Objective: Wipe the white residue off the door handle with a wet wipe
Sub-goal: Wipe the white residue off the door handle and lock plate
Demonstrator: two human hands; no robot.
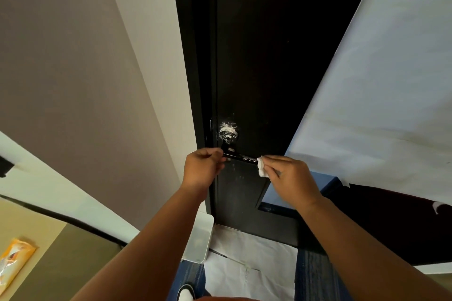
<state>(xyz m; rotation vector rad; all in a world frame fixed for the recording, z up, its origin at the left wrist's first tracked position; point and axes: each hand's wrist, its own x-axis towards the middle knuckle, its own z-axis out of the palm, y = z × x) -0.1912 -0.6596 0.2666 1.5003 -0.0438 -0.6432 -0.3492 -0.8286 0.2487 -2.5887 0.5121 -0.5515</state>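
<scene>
Wiping is under way: the door handle (241,157), a dark lever on the black door (256,56), runs with its long axis level, its pivot end at the left beneath the round rose (228,132) and its free end pointing right. The right hand (289,176) pinches a bunched wet wipe (261,167) against that free end, its grip clenched on the wipe. The left hand (201,167) closes around the pivot end of the lever, apparently steadying it. White residue (249,160) streaks the bar beside the wipe, and a heavier smear cakes the rose above; faint specks dot the door below. Judged from this, the task is at an early to middle stage. The next move likely calls for drawing the wipe along the bar toward the pivot, then up onto the rose, with firm pressure. A white bin (199,239) stands on the floor by the door frame.
</scene>
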